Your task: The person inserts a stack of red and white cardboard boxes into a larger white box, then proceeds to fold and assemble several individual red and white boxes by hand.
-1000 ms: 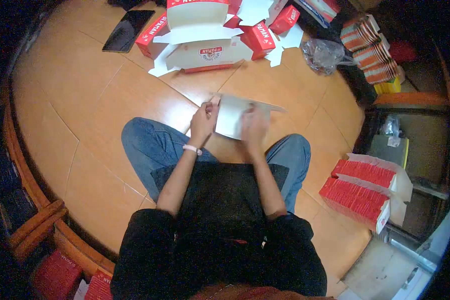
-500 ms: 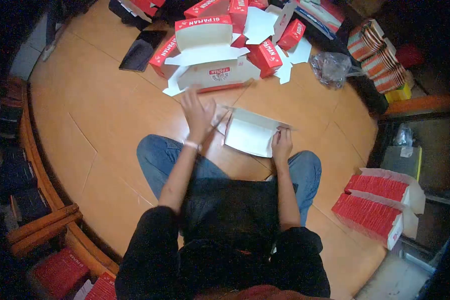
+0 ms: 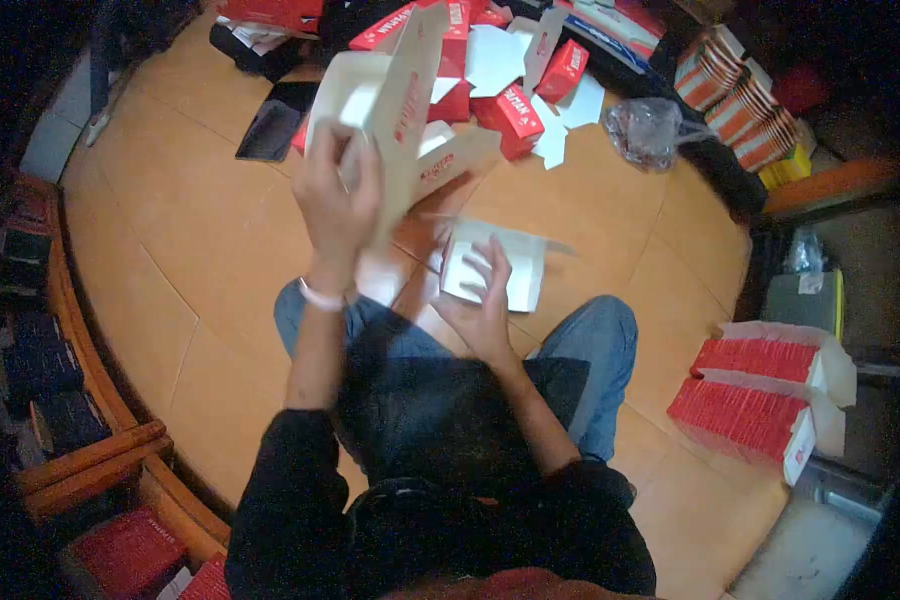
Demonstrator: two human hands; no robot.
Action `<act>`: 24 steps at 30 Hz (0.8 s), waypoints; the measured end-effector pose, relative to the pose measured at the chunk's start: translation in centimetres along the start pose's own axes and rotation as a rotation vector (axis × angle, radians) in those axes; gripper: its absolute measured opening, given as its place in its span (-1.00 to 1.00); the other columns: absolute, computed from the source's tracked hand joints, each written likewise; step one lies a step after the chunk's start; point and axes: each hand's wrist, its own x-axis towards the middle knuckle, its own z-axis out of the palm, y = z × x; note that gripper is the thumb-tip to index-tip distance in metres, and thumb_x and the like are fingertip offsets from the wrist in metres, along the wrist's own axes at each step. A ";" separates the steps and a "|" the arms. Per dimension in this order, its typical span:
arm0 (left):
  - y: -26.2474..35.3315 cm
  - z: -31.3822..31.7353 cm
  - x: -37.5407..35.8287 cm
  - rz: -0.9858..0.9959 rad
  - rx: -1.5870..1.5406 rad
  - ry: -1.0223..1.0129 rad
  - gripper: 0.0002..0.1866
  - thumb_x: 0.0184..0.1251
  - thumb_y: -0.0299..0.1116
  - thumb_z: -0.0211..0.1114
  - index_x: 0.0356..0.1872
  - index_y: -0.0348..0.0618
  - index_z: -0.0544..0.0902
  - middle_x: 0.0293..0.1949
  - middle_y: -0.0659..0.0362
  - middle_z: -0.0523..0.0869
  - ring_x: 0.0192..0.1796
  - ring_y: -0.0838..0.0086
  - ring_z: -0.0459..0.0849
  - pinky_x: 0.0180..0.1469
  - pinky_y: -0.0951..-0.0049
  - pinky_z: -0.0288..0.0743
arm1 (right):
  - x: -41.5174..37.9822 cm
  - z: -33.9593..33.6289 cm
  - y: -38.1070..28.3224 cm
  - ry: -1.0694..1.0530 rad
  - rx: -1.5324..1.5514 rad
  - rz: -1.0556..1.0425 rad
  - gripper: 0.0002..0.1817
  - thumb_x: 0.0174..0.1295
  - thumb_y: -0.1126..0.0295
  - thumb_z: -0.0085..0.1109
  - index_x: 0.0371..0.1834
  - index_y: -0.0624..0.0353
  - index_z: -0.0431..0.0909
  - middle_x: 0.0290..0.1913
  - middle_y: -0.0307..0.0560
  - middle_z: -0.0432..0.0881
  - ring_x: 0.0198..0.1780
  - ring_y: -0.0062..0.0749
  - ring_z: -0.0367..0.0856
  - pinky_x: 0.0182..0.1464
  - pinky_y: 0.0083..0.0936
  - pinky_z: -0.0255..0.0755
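Up in the left hand (image 3: 336,205) is an open carton (image 3: 406,125), its edge gripped by the blurred fingers, tilted above the tiled floor (image 3: 245,235). And the right hand (image 3: 482,312), fingers spread open, hovers over a white tray-shaped box (image 3: 522,268) near the knees; contact, cannot tell! Red-and-white boxes (image 3: 510,120) crowd the floor ahead.

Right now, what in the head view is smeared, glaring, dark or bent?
Head view: the left hand and the raised carton are motion-smeared; pale glare on the floor near the left knee; frame corners sink into grainy black; the wooden rail bows, looking like wide-lens distortion; the small print on the raised carton is too blurred to read.
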 end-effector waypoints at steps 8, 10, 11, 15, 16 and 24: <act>12.9 1.3 -11.2 -0.018 -0.659 -0.307 -0.80 0.04 -0.39 0.25 -0.30 -0.16 0.48 -0.42 0.11 0.56 -0.38 0.32 0.62 -0.40 0.41 0.53 | -3.3 -4.9 -2.1 0.581 0.213 0.014 -0.14 -0.04 0.42 0.19 0.31 0.17 -0.13 0.13 0.10 0.24 0.09 -0.13 0.35 0.05 -0.29 0.37; 12.8 1.0 -12.0 -0.012 -0.731 -0.413 -0.77 0.02 -0.37 0.27 -0.29 -0.14 0.49 -0.41 0.11 0.57 -0.39 0.28 0.62 -0.37 0.39 0.53 | -4.6 -8.3 -0.5 0.718 0.290 0.144 -0.25 0.00 0.47 0.09 0.28 0.17 -0.07 0.08 0.06 0.29 0.05 -0.17 0.38 0.03 -0.31 0.39; 12.0 1.0 -12.6 0.122 -0.798 -0.445 -0.76 0.00 -0.34 0.28 -0.29 -0.14 0.49 -0.39 0.09 0.57 -0.39 0.23 0.61 -0.34 0.37 0.52 | -5.2 -9.9 0.3 0.773 0.322 0.205 -0.29 0.02 0.49 0.05 0.27 0.17 -0.04 0.05 0.05 0.31 0.03 -0.20 0.40 0.01 -0.33 0.40; 4.3 0.9 -14.6 -0.164 -0.543 -0.181 -0.75 -0.01 -0.37 0.27 -0.29 -0.20 0.48 -0.38 0.07 0.58 -0.35 0.30 0.61 -0.26 0.36 0.51 | -7.1 -16.9 3.1 0.596 0.448 0.227 -0.37 0.00 0.60 -0.11 0.24 0.16 0.07 0.01 -0.01 0.37 -0.04 -0.32 0.44 -0.05 -0.39 0.45; 2.0 1.6 -14.9 -0.454 -0.485 -0.072 -0.75 0.00 -0.40 0.25 -0.28 -0.25 0.47 -0.39 0.06 0.58 -0.33 0.35 0.62 -0.24 0.35 0.50 | -7.5 -17.8 3.9 0.628 0.357 0.276 -0.37 -0.05 0.57 -0.08 0.22 0.17 0.10 -0.05 0.00 0.40 -0.12 -0.28 0.48 -0.09 -0.35 0.47; -10.0 8.3 -18.0 -0.396 0.068 -0.798 -0.51 0.04 -0.20 0.24 0.05 0.05 0.40 0.01 0.03 0.42 -0.08 0.07 0.56 -0.12 0.19 0.50 | -4.3 -14.0 15.8 0.039 -0.164 0.412 -0.65 0.18 0.39 0.11 0.00 0.34 0.41 -0.04 -0.05 0.51 -0.06 -0.34 0.50 0.02 -0.44 0.39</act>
